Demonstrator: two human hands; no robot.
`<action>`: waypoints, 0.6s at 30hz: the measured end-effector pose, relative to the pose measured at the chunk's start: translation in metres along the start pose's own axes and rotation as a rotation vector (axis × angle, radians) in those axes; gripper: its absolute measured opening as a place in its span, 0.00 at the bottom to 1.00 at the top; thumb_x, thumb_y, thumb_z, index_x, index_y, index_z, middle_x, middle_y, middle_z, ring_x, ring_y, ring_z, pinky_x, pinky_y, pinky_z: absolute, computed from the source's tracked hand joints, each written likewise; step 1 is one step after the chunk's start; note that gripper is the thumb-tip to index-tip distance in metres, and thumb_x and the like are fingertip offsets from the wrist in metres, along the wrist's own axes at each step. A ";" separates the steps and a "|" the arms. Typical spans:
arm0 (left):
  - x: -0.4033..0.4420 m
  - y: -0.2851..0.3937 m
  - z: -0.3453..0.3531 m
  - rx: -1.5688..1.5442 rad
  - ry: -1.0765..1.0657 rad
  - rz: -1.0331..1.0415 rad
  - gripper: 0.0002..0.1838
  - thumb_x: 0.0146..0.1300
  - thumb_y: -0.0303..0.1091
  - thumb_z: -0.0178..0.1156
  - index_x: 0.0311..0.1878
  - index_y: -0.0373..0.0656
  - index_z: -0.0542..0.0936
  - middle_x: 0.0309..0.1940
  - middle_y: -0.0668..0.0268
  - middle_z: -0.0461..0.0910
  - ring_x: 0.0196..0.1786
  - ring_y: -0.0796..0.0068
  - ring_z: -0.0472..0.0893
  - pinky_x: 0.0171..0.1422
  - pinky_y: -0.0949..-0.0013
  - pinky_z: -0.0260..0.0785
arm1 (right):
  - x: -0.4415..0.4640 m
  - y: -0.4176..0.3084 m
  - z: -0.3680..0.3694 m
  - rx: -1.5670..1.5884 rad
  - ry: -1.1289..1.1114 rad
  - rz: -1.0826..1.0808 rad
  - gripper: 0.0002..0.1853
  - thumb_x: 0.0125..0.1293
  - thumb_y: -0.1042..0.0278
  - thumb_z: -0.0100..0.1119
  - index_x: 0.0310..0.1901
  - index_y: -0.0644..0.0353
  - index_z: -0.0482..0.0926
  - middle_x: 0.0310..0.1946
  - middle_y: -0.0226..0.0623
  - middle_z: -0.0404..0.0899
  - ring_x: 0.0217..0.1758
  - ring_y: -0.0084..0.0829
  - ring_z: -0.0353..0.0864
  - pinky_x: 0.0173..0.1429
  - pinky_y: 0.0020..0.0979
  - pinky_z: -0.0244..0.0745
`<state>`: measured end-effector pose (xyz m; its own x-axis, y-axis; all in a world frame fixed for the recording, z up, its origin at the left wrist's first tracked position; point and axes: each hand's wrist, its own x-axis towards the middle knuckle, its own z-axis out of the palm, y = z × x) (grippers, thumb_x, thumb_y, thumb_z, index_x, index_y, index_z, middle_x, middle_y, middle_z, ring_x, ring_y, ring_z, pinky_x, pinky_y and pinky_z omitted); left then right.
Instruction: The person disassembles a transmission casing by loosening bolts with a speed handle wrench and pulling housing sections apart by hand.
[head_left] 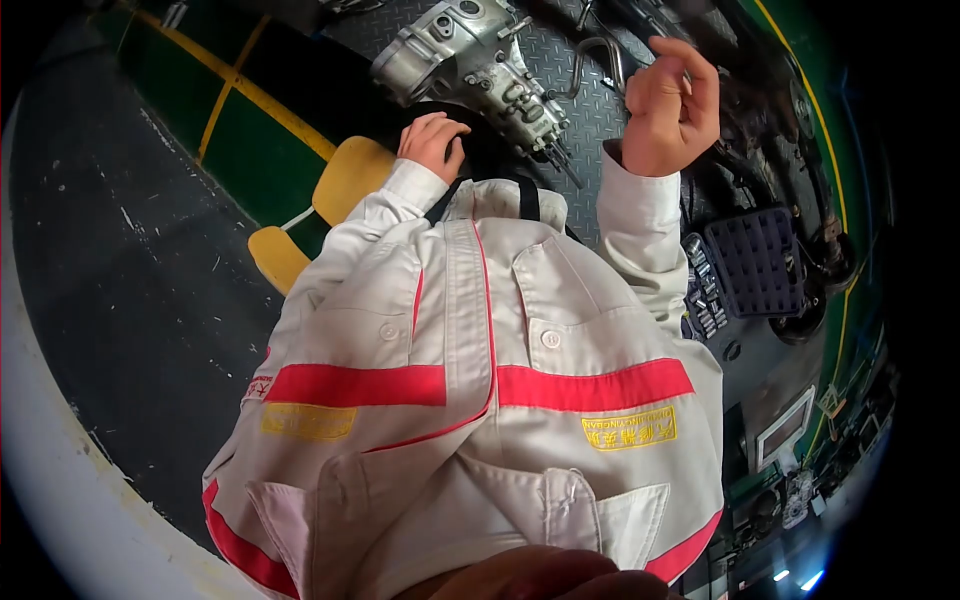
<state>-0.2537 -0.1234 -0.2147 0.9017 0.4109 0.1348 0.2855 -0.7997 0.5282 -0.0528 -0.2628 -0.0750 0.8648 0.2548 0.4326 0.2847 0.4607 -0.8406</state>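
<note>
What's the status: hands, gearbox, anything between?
Left hand near silver metal gearbox. Right hand loosely curled. Curved grey metal bar between it and gearbox.

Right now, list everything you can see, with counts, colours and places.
Machine part: one, silver, top centre
Bent bar: one, silver, top centre
Patterned plate: one, grey, top centre
Rounded pads: two, yellow, upper left
Tool case: one, dark, right side
Small tools: several, silver, beside the case
Framed panel: one, white-edged, lower right
Floor: one, green and grey, yellow-lined, left side
Dark parts: several, black, upper right
Jacket: one, off-white and red, centre
Left hand: one, bare, below the machine part
Right hand: one, bare, upper right
</note>
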 end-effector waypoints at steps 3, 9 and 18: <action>0.001 -0.004 0.000 0.009 0.025 -0.013 0.10 0.56 0.30 0.57 0.42 0.49 0.80 0.44 0.67 0.79 0.57 0.63 0.72 0.60 0.62 0.62 | -0.002 -0.001 0.006 -0.076 -0.049 0.002 0.08 0.67 0.78 0.46 0.44 0.68 0.75 0.17 0.24 0.65 0.17 0.13 0.56 0.22 0.18 0.50; 0.005 -0.008 -0.004 -0.006 0.015 -0.015 0.09 0.56 0.30 0.57 0.41 0.49 0.81 0.44 0.66 0.80 0.57 0.63 0.72 0.60 0.62 0.62 | -0.004 -0.004 0.010 -0.131 -0.199 0.131 0.08 0.67 0.77 0.47 0.43 0.66 0.76 0.17 0.20 0.61 0.19 0.11 0.54 0.23 0.18 0.47; 0.032 -0.031 -0.017 -0.074 0.019 0.009 0.10 0.55 0.29 0.56 0.41 0.49 0.81 0.44 0.66 0.80 0.57 0.64 0.72 0.59 0.62 0.63 | 0.001 -0.004 0.014 -0.418 0.312 0.120 0.14 0.65 0.64 0.58 0.48 0.62 0.75 0.30 0.29 0.74 0.31 0.18 0.70 0.38 0.20 0.66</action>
<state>-0.2392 -0.0776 -0.2122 0.8975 0.4128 0.1555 0.2521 -0.7692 0.5872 -0.0587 -0.2529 -0.0668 0.9651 -0.0097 0.2618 0.2620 0.0496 -0.9638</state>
